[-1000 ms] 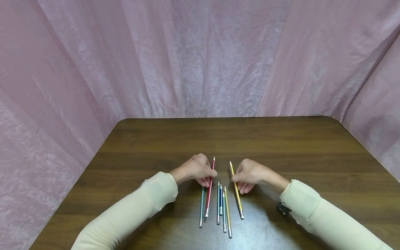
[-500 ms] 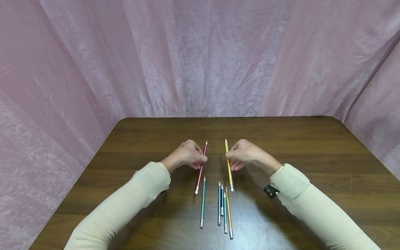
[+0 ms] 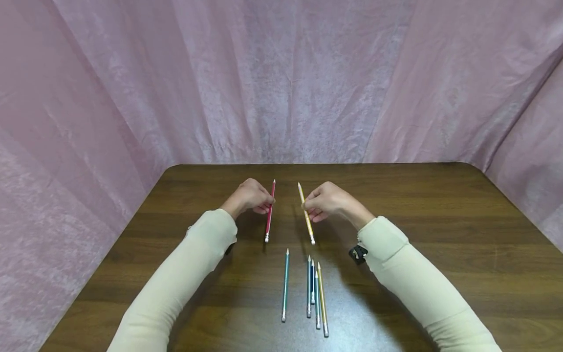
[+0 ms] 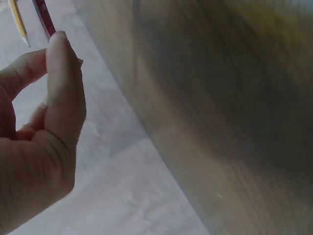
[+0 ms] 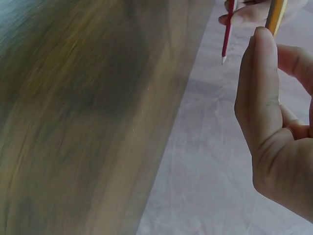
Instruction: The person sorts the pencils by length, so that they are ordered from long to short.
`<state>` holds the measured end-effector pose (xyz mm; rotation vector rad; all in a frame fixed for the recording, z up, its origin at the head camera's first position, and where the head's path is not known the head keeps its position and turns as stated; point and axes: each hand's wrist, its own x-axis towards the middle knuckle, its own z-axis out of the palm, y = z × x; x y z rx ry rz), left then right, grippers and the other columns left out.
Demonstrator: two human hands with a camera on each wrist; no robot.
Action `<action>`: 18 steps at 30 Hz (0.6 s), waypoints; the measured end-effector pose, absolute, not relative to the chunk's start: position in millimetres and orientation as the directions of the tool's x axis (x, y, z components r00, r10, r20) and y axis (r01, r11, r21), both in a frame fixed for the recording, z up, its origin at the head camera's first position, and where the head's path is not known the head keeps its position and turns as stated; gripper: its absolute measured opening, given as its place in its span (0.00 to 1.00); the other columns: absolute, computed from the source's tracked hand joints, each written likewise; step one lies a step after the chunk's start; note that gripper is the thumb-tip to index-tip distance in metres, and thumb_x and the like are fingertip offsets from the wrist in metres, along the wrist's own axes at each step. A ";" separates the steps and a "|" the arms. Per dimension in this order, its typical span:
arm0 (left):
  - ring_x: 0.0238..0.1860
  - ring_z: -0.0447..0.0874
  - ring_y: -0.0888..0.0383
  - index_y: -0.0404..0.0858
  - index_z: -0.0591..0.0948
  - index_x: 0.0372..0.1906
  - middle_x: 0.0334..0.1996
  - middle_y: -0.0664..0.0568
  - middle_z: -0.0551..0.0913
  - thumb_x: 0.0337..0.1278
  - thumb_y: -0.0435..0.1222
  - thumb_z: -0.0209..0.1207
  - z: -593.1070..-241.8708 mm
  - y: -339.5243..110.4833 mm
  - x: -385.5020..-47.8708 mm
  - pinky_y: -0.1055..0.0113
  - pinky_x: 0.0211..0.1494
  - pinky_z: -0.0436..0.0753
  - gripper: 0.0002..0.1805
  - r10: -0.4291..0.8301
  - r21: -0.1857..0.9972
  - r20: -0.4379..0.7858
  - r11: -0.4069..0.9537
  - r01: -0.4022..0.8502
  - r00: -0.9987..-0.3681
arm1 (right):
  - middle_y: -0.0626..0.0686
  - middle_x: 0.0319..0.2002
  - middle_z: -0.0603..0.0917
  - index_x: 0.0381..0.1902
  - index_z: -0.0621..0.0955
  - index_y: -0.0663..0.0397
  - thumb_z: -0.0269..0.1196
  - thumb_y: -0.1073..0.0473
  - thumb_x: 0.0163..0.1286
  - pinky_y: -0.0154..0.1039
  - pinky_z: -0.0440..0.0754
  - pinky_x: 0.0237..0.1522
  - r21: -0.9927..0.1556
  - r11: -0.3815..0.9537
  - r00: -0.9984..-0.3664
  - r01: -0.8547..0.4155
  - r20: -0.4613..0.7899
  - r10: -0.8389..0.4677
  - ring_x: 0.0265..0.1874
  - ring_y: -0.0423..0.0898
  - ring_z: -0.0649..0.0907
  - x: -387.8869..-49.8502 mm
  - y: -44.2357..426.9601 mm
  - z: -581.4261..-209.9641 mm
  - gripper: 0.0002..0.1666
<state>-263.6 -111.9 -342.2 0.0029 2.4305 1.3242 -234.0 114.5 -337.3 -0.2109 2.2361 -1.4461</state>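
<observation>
Thumb and fingers of my left hand [image 3: 253,194] pinch a red pencil [image 3: 270,220], its sharpened tip pointing away and its white eraser end toward me. Opposite it, my right hand [image 3: 330,200] pinches a yellow pencil [image 3: 309,226], also tip away. Both pencils appear lifted over the far part of the table. In the left wrist view the red pencil [image 4: 45,18] stands between thumb and fingers; the right wrist view has the yellow pencil [image 5: 276,14] held likewise. Nearer me lie a lone teal pencil [image 3: 286,286] and a loose group with another yellow pencil [image 3: 323,303].
The group also has a dark blue pencil [image 3: 313,283] and teal ones, such as this teal pencil [image 3: 317,303]. All lie on a brown wooden table [image 3: 396,190]. A pink curtain [image 3: 286,88] hangs behind its far edge and along the sides.
Both hands have carried their pencils away from me and somewhat to the left, off the spots beside the other pencils. The pencils lying on the table have stayed in place.
</observation>
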 end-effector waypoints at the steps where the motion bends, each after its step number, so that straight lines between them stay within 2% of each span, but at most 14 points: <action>1: 0.18 0.81 0.63 0.20 0.83 0.44 0.19 0.47 0.83 0.61 0.25 0.62 -343.7 -113.0 -266.9 0.71 0.28 0.88 0.11 0.163 0.809 -0.319 0.560 -0.179 -0.934 | 0.53 0.22 0.82 0.48 0.79 0.79 0.61 0.69 0.67 0.34 0.89 0.30 -0.893 0.434 -0.884 0.120 -0.296 -0.363 0.21 0.40 0.83 -235.2 112.7 -337.3 0.16; 13: 0.15 0.80 0.63 0.23 0.84 0.40 0.17 0.49 0.81 0.61 0.26 0.63 -357.6 -123.5 -296.1 0.71 0.25 0.87 0.07 0.022 0.739 -0.344 0.623 -0.256 -0.939 | 0.53 0.22 0.84 0.49 0.81 0.76 0.65 0.67 0.68 0.34 0.89 0.30 -0.895 0.413 -0.905 0.168 -0.306 -0.295 0.20 0.40 0.83 -252.3 85.9 -343.2 0.17; 18: 0.13 0.80 0.62 0.26 0.84 0.35 0.15 0.49 0.82 0.59 0.27 0.66 -363.3 -125.5 -303.2 0.70 0.24 0.87 0.05 -0.057 0.699 -0.374 0.639 -0.322 -0.926 | 0.53 0.21 0.83 0.46 0.83 0.76 0.65 0.67 0.68 0.36 0.90 0.32 -0.887 0.431 -0.903 0.168 -0.313 -0.293 0.19 0.41 0.84 -258.9 75.1 -345.2 0.14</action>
